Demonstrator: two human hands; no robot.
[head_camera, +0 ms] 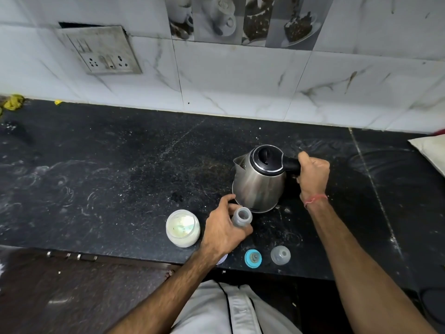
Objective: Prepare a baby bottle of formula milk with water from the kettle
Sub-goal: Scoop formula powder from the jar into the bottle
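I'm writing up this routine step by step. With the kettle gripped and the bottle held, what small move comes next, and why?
Probably lift and tip the kettle so its spout comes over the bottle. The right hand already grips the handle, the left hand steadies the open bottle, and the spout points left, toward that side.

A brushed stainless-steel kettle with a glossy black plastic lid stands on the speckled black polished stone counter, near a translucent grey plastic baby bottle.
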